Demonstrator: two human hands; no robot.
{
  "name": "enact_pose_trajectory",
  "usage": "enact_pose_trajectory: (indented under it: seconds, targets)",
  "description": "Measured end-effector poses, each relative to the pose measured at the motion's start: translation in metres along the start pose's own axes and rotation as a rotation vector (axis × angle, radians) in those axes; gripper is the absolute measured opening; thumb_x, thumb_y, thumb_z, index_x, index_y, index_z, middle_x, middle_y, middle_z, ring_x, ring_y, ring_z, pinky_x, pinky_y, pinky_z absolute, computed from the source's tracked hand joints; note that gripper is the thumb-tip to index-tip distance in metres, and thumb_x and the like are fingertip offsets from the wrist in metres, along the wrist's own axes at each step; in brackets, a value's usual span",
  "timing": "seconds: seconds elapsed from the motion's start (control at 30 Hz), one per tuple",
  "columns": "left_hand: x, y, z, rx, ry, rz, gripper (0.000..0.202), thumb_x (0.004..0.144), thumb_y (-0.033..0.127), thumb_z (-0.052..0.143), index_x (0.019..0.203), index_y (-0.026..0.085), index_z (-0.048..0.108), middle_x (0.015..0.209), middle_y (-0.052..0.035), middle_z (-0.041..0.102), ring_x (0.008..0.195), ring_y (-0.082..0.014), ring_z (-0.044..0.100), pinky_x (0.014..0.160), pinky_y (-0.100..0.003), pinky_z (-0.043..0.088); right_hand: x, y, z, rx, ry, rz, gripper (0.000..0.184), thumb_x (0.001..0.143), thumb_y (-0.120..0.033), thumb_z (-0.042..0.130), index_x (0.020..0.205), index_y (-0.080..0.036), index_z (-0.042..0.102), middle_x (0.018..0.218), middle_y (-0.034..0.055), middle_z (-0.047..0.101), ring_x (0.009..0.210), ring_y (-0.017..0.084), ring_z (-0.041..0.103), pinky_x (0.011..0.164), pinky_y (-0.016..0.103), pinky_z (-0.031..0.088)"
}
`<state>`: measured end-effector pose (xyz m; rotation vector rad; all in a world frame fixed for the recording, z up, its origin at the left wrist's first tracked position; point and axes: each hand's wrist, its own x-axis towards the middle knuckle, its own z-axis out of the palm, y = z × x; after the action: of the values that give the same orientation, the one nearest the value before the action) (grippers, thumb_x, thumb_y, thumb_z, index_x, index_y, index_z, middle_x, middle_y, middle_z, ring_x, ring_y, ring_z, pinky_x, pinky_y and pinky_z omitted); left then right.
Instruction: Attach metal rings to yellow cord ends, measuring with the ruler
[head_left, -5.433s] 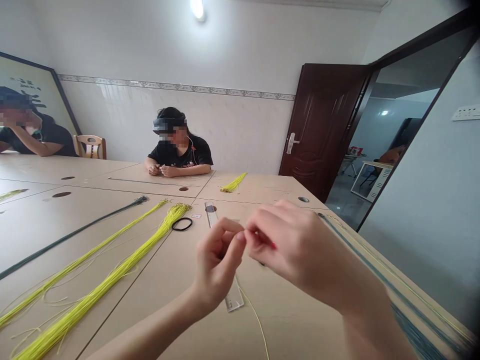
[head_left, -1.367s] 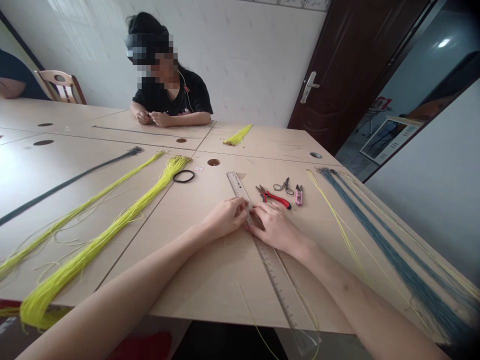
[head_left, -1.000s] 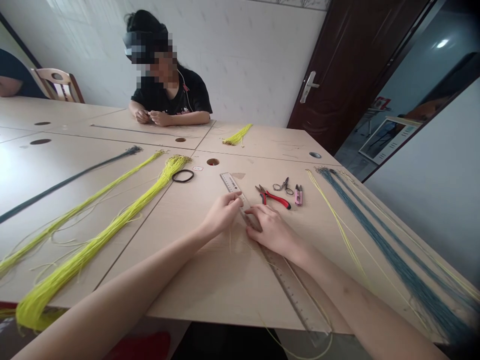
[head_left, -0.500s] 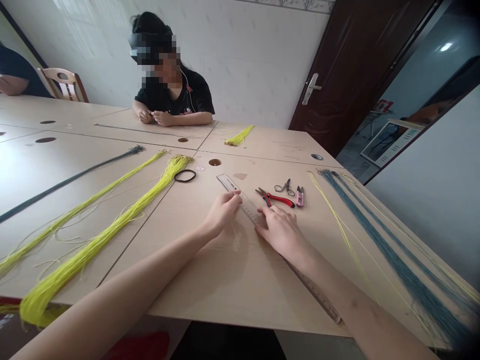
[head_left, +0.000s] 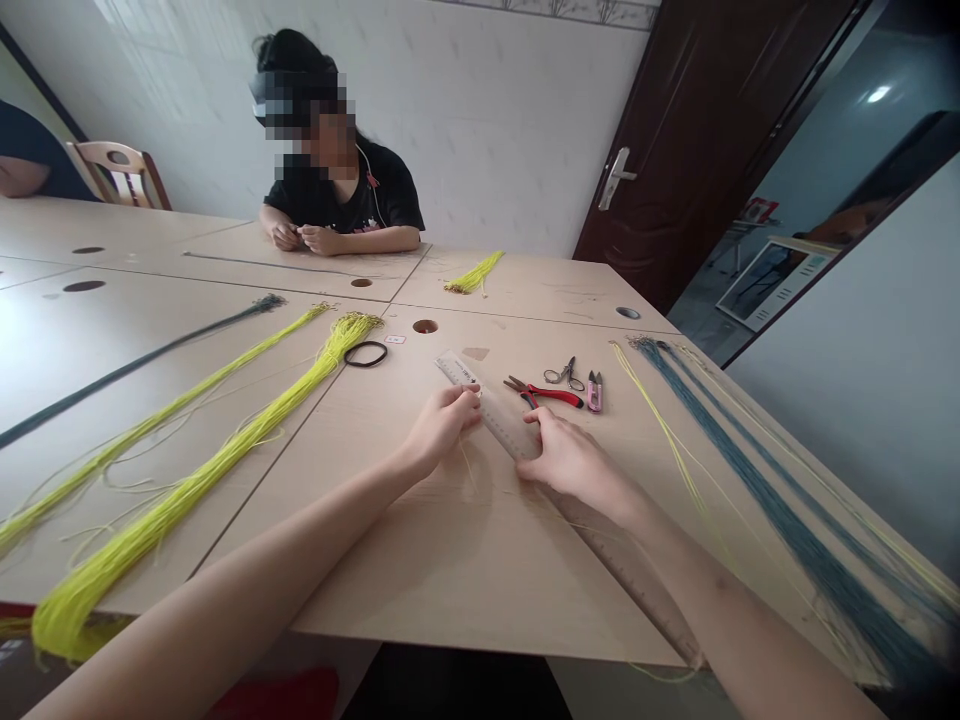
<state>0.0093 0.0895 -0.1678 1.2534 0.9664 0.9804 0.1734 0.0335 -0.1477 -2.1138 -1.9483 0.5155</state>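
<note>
A long clear ruler (head_left: 510, 425) runs diagonally from the table's middle toward its front edge. My right hand (head_left: 566, 455) grips the ruler partway along, with thumb and fingers at its opposite edges. Near the ruler's far end, my left hand (head_left: 442, 428) is closed in a pinch on a thin yellow cord (head_left: 468, 465), whose short tail hangs below the fingers. More thin cord shows beside the ruler under my right forearm and at the table's front edge. Just beyond my right hand lie red-handled pliers (head_left: 553, 394), small scissors (head_left: 566, 374) and pink thread snips (head_left: 595, 392).
Bundles of yellow cord (head_left: 225, 455) and blue-grey cord (head_left: 142, 370) lie at left. More blue-grey cords (head_left: 742, 480) and yellow cords (head_left: 675, 440) lie at right. A black band (head_left: 365, 354) rests beside a cable hole (head_left: 425, 327). Across the table (head_left: 420, 590) sits a person (head_left: 345, 200).
My right hand has shifted from resting on the ruler to gripping its edges, and the ruler's face shows broader. Cord now appears at the table's front edge. My left hand stays pinched.
</note>
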Motion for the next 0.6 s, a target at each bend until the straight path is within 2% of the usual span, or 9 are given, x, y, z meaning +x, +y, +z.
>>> enact_pose_trajectory:
  seconds: [0.17, 0.33, 0.47, 0.6]
  targets:
    - [0.001, -0.002, -0.001, -0.010, -0.005, 0.010, 0.024, 0.077, 0.033, 0.052, 0.087, 0.013, 0.060, 0.131, -0.0099, 0.048, 0.107, -0.0209, 0.057, 0.093, -0.029, 0.049, 0.002, 0.002, -0.002, 0.026, -0.007, 0.019, 0.047, 0.059, -0.029, 0.067, 0.104, -0.017, 0.061, 0.101, 0.0104, 0.062, 0.087, 0.025, 0.060, 0.064, 0.030, 0.043]
    - [0.001, -0.003, -0.002, 0.017, 0.016, 0.054, 0.024, 0.078, 0.035, 0.051, 0.082, 0.013, 0.061, 0.131, -0.0091, 0.049, 0.108, -0.0230, 0.055, 0.091, -0.032, 0.050, 0.004, 0.007, -0.005, 0.122, 0.001, 0.026, 0.044, 0.060, -0.027, 0.066, 0.103, -0.018, 0.061, 0.100, 0.0083, 0.062, 0.084, 0.021, 0.060, 0.066, 0.029, 0.044]
    - [0.001, -0.003, -0.004, 0.038, 0.018, 0.081, 0.022, 0.078, 0.035, 0.053, 0.081, 0.015, 0.061, 0.122, -0.0073, 0.054, 0.110, -0.0245, 0.052, 0.092, -0.035, 0.048, 0.009, 0.014, -0.004, 0.229, 0.022, 0.015, 0.037, 0.063, -0.025, 0.064, 0.099, -0.017, 0.062, 0.095, 0.0075, 0.061, 0.076, 0.017, 0.059, 0.061, 0.026, 0.043]
    - [-0.002, 0.002, -0.003, 0.010, -0.027, 0.094, 0.022, 0.077, 0.035, 0.056, 0.070, 0.014, 0.058, 0.105, -0.0085, 0.060, 0.104, -0.0259, 0.054, 0.090, -0.038, 0.046, 0.013, 0.017, -0.006, 0.339, 0.017, -0.016, 0.034, 0.066, -0.025, 0.063, 0.099, -0.016, 0.062, 0.093, 0.0060, 0.059, 0.064, 0.012, 0.055, 0.054, 0.023, 0.041]
